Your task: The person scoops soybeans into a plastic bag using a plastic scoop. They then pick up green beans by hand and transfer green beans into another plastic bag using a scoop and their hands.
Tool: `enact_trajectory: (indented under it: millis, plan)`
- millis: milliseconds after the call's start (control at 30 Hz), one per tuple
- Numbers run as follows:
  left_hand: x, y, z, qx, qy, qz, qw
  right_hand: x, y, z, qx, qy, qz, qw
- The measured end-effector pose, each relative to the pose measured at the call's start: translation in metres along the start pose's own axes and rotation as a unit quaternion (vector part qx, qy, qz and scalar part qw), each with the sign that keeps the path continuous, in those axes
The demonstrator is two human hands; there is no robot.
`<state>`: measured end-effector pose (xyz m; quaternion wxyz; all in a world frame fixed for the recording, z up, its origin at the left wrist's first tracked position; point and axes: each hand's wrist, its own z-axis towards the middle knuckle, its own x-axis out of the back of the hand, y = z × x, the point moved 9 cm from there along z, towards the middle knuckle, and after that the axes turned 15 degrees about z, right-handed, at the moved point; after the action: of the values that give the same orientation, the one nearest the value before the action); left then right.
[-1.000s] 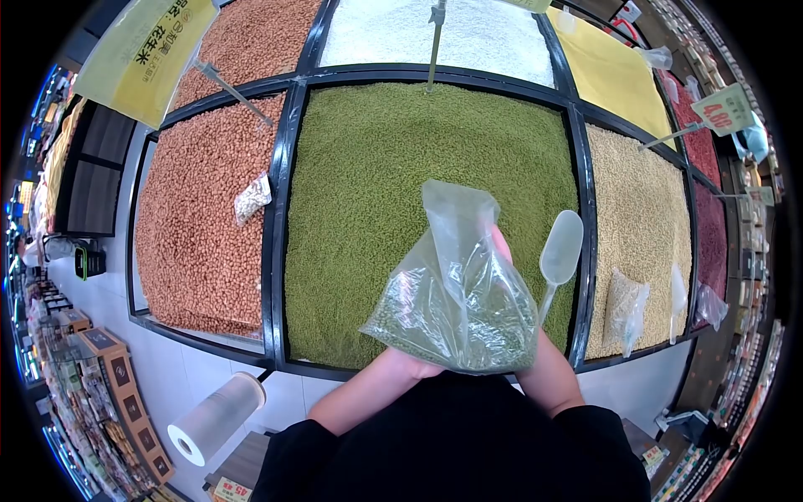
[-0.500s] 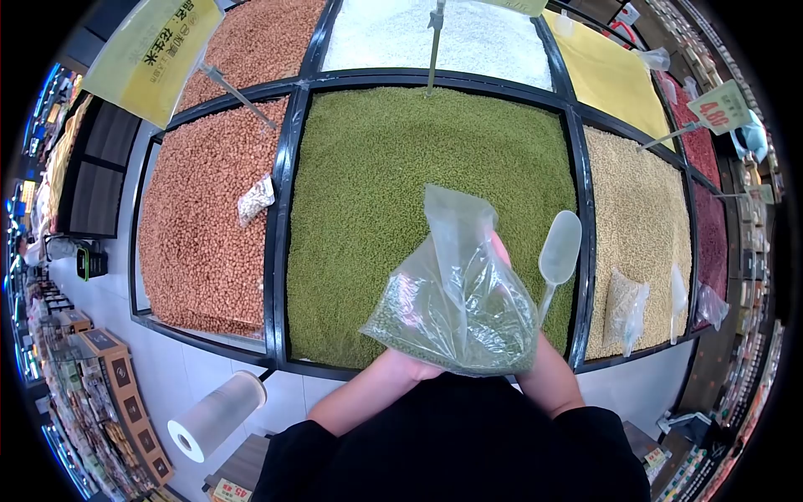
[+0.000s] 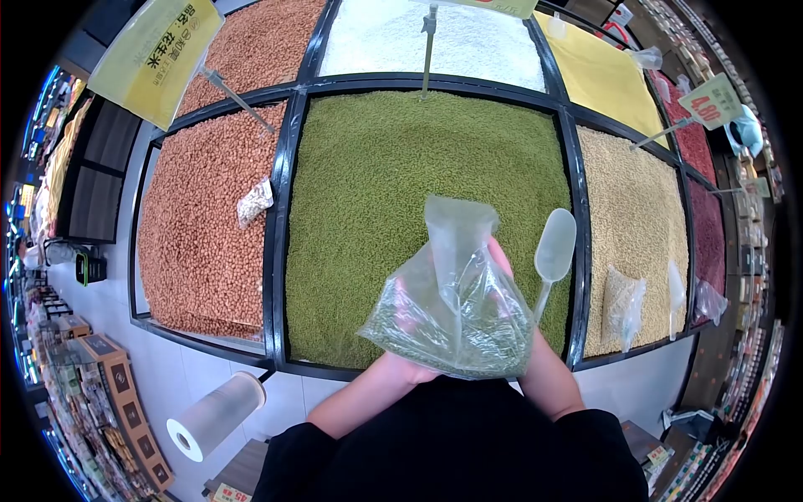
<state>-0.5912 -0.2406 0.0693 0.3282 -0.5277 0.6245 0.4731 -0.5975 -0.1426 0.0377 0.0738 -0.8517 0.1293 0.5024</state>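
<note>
A clear plastic bag (image 3: pixel 456 293) with small green beans in its lower part is held low over the near side of the green bean bin (image 3: pixel 376 167). My left hand (image 3: pixel 412 368) supports it from the left and below, its fingers showing blurrily through the plastic. My right hand (image 3: pixel 500 258) is on the bag's right side, partly hidden behind it, with fingertips past the edge. The bag's narrow top stands up, pointing away from me. Just right of my right hand, a translucent scoop (image 3: pixel 555 247) lies on the beans, its handle reaching toward my right wrist.
Peanuts (image 3: pixel 205 226) fill the left bin, with a small packet (image 3: pixel 254 202) on them. Pale grain (image 3: pixel 636 201) lies to the right, holding a filled bag (image 3: pixel 624 309). Black dividers (image 3: pixel 278 243) separate the bins. A roll of plastic bags (image 3: pixel 219 414) sticks out at front left.
The bag's upper end has dropped slightly toward me, and the plastic's folds have shifted. Both hands keep their hold. The view has shifted a little.
</note>
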Motion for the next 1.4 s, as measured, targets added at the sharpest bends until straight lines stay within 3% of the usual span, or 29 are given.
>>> enact_trajectory:
  millis: [167, 233, 367, 467, 567, 633, 833, 1067, 1133, 1200, 1300, 1400]
  plan:
    - [0.009, -0.003, -0.008, 0.021, 0.041, -0.004, 0.999, -0.011, 0.003, -0.015, 0.026, 0.051, -0.051, 0.997]
    - [0.013, -0.005, -0.011, 0.018, 0.042, 0.008, 0.999, -0.010, 0.015, -0.013, -0.036, -0.050, 0.008, 0.998]
    - [0.021, -0.008, -0.019, 0.019, 0.049, 0.031, 0.998, -0.003, 0.022, -0.017, -0.058, -0.065, 0.010, 0.996]
    - [0.020, -0.011, -0.026, 0.025, 0.057, 0.032, 0.998, 0.005, 0.022, -0.023, -0.028, -0.045, 0.000, 0.999]
    - [0.025, -0.018, -0.028, 0.028, 0.035, 0.060, 0.997, 0.009, 0.029, -0.027, -0.062, -0.054, 0.030, 0.996]
    - [0.027, -0.021, -0.030, 0.028, 0.036, 0.061, 0.997, 0.024, 0.032, -0.030, -0.063, 0.022, 0.020, 0.998]
    - [0.032, -0.024, -0.034, 0.032, 0.048, 0.085, 0.995, 0.054, 0.042, -0.038, -0.133, 0.020, 0.066, 0.989]
    - [0.007, -0.009, -0.029, 0.011, -0.006, -0.020, 1.000, 0.062, 0.028, -0.072, -0.087, 0.043, 0.004, 0.995]
    - [0.010, -0.009, -0.022, 0.014, 0.019, 0.002, 1.000, 0.064, 0.022, -0.095, -0.051, 0.119, -0.021, 0.991]
    - [0.017, -0.011, -0.018, 0.017, 0.044, 0.023, 0.999, 0.048, 0.022, -0.114, -0.034, 0.101, -0.030, 0.994]
    - [0.021, -0.016, -0.007, 0.017, -0.001, -0.008, 1.000, 0.044, 0.016, -0.136, -0.013, 0.089, -0.061, 0.994]
    - [0.030, -0.019, 0.001, 0.015, 0.047, 0.079, 0.996, 0.041, 0.005, -0.156, 0.007, 0.092, -0.155, 0.984]
